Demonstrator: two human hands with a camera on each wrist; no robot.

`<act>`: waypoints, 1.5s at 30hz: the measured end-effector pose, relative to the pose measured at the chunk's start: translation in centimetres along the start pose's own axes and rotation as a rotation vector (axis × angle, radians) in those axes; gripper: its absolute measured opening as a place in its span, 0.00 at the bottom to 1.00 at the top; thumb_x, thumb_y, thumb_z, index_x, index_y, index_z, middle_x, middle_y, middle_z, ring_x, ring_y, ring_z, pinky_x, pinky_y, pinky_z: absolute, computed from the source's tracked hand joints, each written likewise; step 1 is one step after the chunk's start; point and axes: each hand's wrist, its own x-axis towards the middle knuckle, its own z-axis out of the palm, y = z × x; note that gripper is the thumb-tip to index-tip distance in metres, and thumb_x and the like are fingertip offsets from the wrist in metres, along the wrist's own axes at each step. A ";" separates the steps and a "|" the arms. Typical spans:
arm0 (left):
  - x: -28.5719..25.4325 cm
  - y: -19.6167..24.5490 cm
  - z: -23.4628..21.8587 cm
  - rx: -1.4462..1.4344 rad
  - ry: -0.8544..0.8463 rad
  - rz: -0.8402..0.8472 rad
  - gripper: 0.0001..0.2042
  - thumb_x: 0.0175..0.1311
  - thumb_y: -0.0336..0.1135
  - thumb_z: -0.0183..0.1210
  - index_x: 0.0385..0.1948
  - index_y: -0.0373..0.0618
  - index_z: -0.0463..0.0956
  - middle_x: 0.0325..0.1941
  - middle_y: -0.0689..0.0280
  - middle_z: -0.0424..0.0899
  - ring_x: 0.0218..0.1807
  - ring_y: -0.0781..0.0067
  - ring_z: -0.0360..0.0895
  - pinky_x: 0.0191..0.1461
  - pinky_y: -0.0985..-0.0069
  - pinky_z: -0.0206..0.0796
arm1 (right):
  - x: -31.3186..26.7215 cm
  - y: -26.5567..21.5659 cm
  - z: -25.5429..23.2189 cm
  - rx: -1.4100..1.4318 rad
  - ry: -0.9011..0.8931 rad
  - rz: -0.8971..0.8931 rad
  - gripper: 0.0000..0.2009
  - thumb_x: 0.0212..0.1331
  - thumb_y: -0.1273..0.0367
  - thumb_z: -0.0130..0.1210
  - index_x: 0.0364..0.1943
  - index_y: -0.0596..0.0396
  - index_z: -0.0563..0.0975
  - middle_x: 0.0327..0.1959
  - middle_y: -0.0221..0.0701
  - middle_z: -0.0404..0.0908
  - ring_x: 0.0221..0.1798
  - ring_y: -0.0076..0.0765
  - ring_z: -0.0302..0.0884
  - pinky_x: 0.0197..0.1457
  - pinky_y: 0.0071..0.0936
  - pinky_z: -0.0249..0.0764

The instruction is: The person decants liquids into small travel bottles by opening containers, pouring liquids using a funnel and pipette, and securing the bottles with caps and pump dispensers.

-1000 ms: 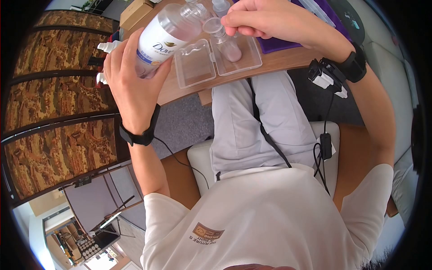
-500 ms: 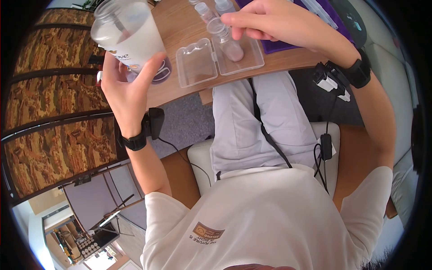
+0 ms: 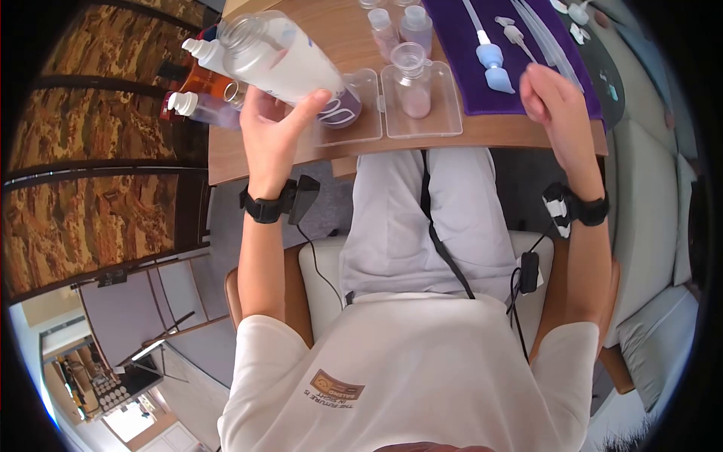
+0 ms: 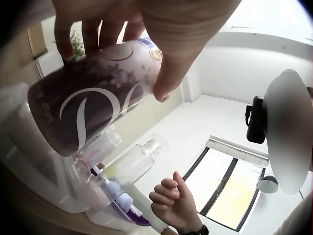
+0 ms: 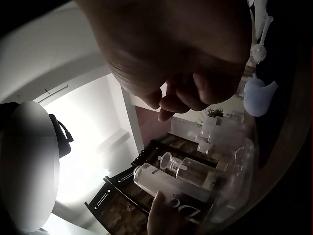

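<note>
My left hand [image 3: 273,135] grips a large Dove bottle [image 3: 301,66], its fingers and thumb around the lower body. The bottle tilts to the left in the head view, and its neck has no cap. Beside it a clear funnel [image 3: 409,56] sits in the mouth of a small clear bottle [image 3: 416,103] with pinkish contents. That small bottle is in an open clear plastic case [image 3: 452,124]. My right hand [image 3: 556,109], loosely curled and holding nothing, is over the right end of a purple mat [image 3: 482,102], near a pale blue pump head [image 3: 493,66].
Two small capped bottles [image 3: 416,26] stand behind the case. Droppers and clear tubes [image 3: 553,41] lie on the mat. Pump bottles [image 3: 199,108] stand left of the Dove bottle, by a patterned screen [image 3: 98,143]. The wooden table [image 3: 520,134] ends close before the legs.
The Dove bottle moved from beside the funnel, tipped towards it, to the left and swung the other way. My right hand left the funnel's rim and moved right to the mat.
</note>
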 end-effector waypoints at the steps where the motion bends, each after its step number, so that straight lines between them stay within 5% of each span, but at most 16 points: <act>1: 0.0 -0.2 0.1 -0.005 -0.008 0.001 0.35 0.59 0.27 0.76 0.68 0.29 0.70 0.62 0.56 0.83 0.62 0.67 0.81 0.68 0.67 0.71 | -0.1 1.1 -0.4 0.052 0.043 -0.011 0.19 0.79 0.56 0.53 0.29 0.52 0.77 0.20 0.15 0.62 0.24 0.12 0.53 0.29 0.19 0.47; 17: 0.1 -2.7 0.3 -0.093 -0.067 -0.021 0.35 0.55 0.26 0.79 0.66 0.34 0.72 0.64 0.59 0.82 0.66 0.67 0.79 0.71 0.65 0.70 | -1.3 5.3 -1.2 0.228 0.104 -0.078 0.16 0.81 0.64 0.52 0.32 0.58 0.77 0.24 0.19 0.66 0.27 0.14 0.57 0.32 0.19 0.52; 21: 0.1 -3.5 -0.2 -0.098 -0.118 0.084 0.44 0.50 0.31 0.82 0.72 0.35 0.67 0.71 0.58 0.76 0.74 0.63 0.71 0.79 0.61 0.60 | -1.4 5.1 -1.1 0.198 0.102 -0.085 0.16 0.81 0.65 0.51 0.31 0.58 0.76 0.24 0.20 0.67 0.28 0.14 0.58 0.32 0.19 0.53; 22: 0.0 -4.1 -0.6 -0.064 -0.121 0.101 0.49 0.52 0.43 0.83 0.74 0.34 0.63 0.74 0.57 0.73 0.78 0.61 0.67 0.82 0.59 0.54 | -1.4 5.0 -1.1 0.195 0.100 -0.085 0.16 0.81 0.65 0.51 0.31 0.58 0.76 0.24 0.20 0.67 0.27 0.14 0.58 0.32 0.19 0.53; 25: -0.3 -5.8 -1.3 -0.201 -0.053 0.155 0.51 0.58 0.60 0.76 0.75 0.32 0.61 0.74 0.57 0.73 0.78 0.59 0.66 0.82 0.58 0.55 | -1.4 5.1 -1.2 0.199 0.095 -0.095 0.17 0.81 0.65 0.52 0.30 0.59 0.75 0.25 0.21 0.67 0.28 0.15 0.59 0.32 0.19 0.54; 26: -0.3 -5.7 -1.2 -0.129 -0.016 0.200 0.52 0.63 0.70 0.66 0.74 0.31 0.62 0.73 0.56 0.74 0.77 0.58 0.68 0.80 0.57 0.57 | -1.4 5.0 -1.2 0.197 0.096 -0.097 0.17 0.81 0.65 0.52 0.30 0.59 0.75 0.25 0.21 0.67 0.28 0.15 0.59 0.32 0.19 0.54; 31: -1.3 -7.4 -2.3 -0.148 0.083 0.196 0.42 0.73 0.69 0.55 0.65 0.30 0.73 0.63 0.55 0.81 0.65 0.63 0.78 0.72 0.63 0.67 | -1.3 5.2 -0.9 0.223 0.102 -0.148 0.16 0.80 0.65 0.52 0.29 0.58 0.72 0.25 0.24 0.65 0.28 0.19 0.57 0.32 0.22 0.53; 36: -0.9 -7.1 -2.6 -0.261 0.000 0.166 0.34 0.83 0.63 0.42 0.47 0.33 0.79 0.48 0.59 0.85 0.54 0.68 0.80 0.64 0.69 0.70 | -1.1 4.9 -1.0 0.199 0.092 -0.150 0.18 0.81 0.64 0.49 0.28 0.56 0.70 0.24 0.23 0.61 0.28 0.21 0.55 0.31 0.24 0.50; 39: -0.7 -7.9 -3.7 -0.409 -0.051 0.084 0.33 0.86 0.61 0.36 0.39 0.36 0.77 0.42 0.60 0.82 0.47 0.69 0.79 0.60 0.70 0.69 | -1.0 4.6 -0.7 0.200 0.093 -0.142 0.18 0.81 0.65 0.48 0.29 0.56 0.70 0.23 0.23 0.61 0.28 0.21 0.55 0.31 0.24 0.50; 41: -0.5 -7.9 -3.2 -0.396 0.066 0.074 0.32 0.88 0.58 0.31 0.30 0.40 0.70 0.32 0.65 0.73 0.36 0.73 0.69 0.47 0.72 0.63 | -1.0 4.5 -0.6 0.206 0.096 -0.143 0.17 0.82 0.65 0.47 0.29 0.56 0.70 0.23 0.23 0.61 0.28 0.21 0.55 0.31 0.24 0.50; 45: -0.6 -7.6 -3.4 -0.389 0.033 0.019 0.33 0.88 0.57 0.29 0.21 0.44 0.62 0.23 0.68 0.64 0.29 0.74 0.59 0.37 0.73 0.54 | -0.9 4.4 -0.4 0.225 0.108 -0.141 0.17 0.81 0.65 0.49 0.29 0.57 0.71 0.23 0.23 0.62 0.27 0.21 0.57 0.31 0.24 0.51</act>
